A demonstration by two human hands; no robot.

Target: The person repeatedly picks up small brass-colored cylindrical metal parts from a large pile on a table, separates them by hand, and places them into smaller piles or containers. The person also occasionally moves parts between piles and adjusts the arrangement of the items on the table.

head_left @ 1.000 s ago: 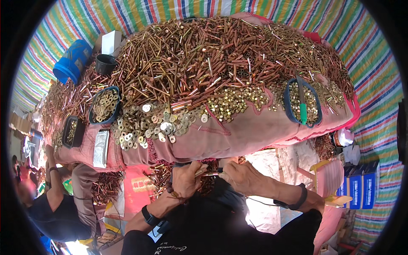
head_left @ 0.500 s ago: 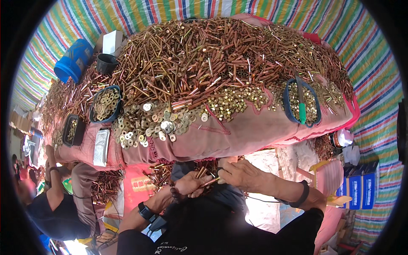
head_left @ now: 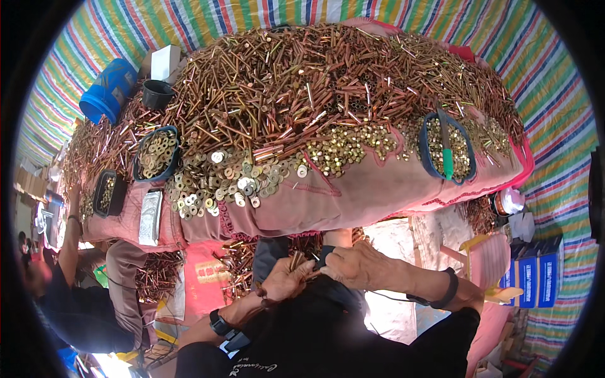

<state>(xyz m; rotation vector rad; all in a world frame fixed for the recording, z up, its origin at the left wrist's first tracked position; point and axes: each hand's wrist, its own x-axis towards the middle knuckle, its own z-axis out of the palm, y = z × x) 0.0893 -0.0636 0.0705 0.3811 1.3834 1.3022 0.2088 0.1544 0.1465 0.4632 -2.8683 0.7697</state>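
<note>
Several copper tubes (head_left: pixel 296 261) clenched in left hand (head_left: pixel 283 280); right hand (head_left: pixel 353 268) pinching ends. Stiff, smooth, likely slippery; best held mid-length.

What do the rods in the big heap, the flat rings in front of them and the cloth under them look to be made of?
Rods: metal, probably copper or brass, judging by the reddish-gold shine. Flat rings: yellow metal washers, likely brass, bright and reflective. Cloth: pink woven fabric, matte, with stitched seams and soft folds. The left hand grips a few of the same rods.
</note>
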